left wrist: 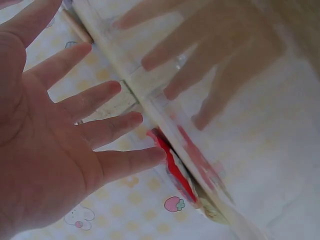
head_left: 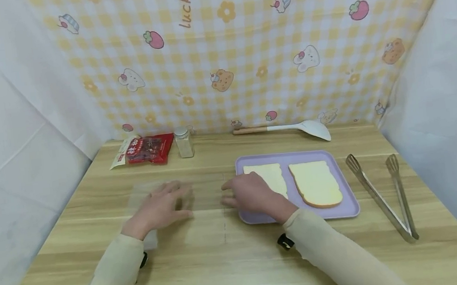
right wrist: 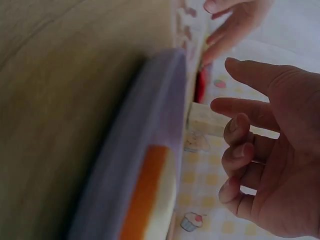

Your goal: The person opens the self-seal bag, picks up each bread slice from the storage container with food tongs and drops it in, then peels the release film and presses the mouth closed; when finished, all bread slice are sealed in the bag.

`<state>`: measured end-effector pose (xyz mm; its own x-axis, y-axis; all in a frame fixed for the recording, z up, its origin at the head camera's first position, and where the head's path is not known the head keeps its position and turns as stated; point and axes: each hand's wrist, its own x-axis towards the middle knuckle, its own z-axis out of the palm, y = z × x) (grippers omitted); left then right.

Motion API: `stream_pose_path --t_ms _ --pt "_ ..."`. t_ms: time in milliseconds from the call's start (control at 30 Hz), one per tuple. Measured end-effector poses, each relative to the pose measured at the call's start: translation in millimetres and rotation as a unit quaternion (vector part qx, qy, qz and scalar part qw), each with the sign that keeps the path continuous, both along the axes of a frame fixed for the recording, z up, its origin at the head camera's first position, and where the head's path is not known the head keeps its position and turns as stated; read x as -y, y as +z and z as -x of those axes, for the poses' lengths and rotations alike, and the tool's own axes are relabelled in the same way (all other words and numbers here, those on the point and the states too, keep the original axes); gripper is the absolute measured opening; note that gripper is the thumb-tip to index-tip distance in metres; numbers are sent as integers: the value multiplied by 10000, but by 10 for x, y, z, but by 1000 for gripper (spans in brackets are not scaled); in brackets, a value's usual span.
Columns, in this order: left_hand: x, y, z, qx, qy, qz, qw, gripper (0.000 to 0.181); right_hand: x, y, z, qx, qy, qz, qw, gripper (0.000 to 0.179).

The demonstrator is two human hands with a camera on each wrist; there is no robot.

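My left hand (head_left: 158, 210) hovers over a clear, faintly visible sheet (head_left: 150, 241) on the table, its fingers spread and holding nothing. In the left wrist view the palm (left wrist: 50, 145) faces the camera, and the hand's reflection shows in the glossy surface. My right hand (head_left: 256, 193) is over the left edge of a purple tray (head_left: 350, 206), fingers loosely bent and gripping nothing. Two bread slices lie on the tray: the left slice (head_left: 271, 175) is partly hidden by this hand, while the right slice (head_left: 315, 182) is in full view.
Along the back stand a red snack packet (head_left: 150, 150), a small glass jar (head_left: 184, 143) and a white spatula (head_left: 312, 129) with a wooden handle. Metal tongs (head_left: 385, 205) lie spread right of the tray. A checked cloth (head_left: 251, 38) hangs behind the table.
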<state>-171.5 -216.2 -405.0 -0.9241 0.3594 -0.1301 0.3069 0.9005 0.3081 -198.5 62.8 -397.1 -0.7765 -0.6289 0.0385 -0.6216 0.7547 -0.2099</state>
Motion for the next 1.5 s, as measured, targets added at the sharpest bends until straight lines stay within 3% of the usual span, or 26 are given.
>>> stream_pose_path --t_ms 167,267,433,967,1167,1333,1500 --pt "-37 -25 28 280 113 100 9995 75 124 -126 30 -138 -119 -671 9976 35" --pt "-49 -37 36 423 162 131 9989 76 146 -158 9 -55 -225 -798 9965 45" --pt "-45 -44 31 574 242 111 9980 76 148 -190 -23 -53 -246 -896 9957 46" --pt "-38 -72 36 -147 -167 64 9997 56 134 -197 -21 -195 -208 -942 9951 47" --pt "-38 -56 24 -477 -219 -111 9986 20 129 -191 -26 -207 -207 -944 9951 44" --pt "-38 -37 23 -525 -274 -215 9980 19 129 -184 -24 -236 -177 -929 9952 45" --pt "-28 -34 31 -286 -166 -247 9991 14 127 -178 -20 -208 -174 -912 9955 46"
